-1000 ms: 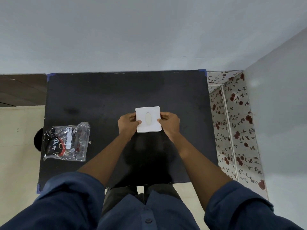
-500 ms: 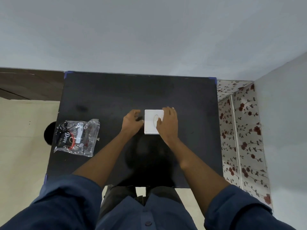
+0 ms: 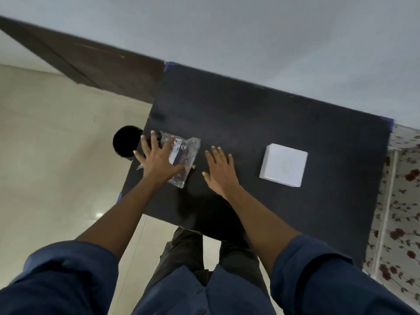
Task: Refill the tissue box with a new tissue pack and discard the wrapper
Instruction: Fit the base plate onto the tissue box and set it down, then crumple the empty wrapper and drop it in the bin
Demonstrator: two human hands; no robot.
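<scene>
Clear wrapper [image 3: 185,160] lies under spread left hand [image 3: 159,161]; right hand [image 3: 221,170] flat beside.

Soft, even indoor light with no strong source in sight; a small bright glare spot shows on the pale floor tiles [image 3: 99,215] below the near left corner of the black table [image 3: 261,123]. The table surface is so dark it swallows shadows. The left hand [image 3: 159,163] and right hand [image 3: 221,170] are slightly smeared. The white box [image 3: 283,164] looks soft, its top detail washed out. Wide-angle bending tilts the table edges and stretches the sleeves
</scene>
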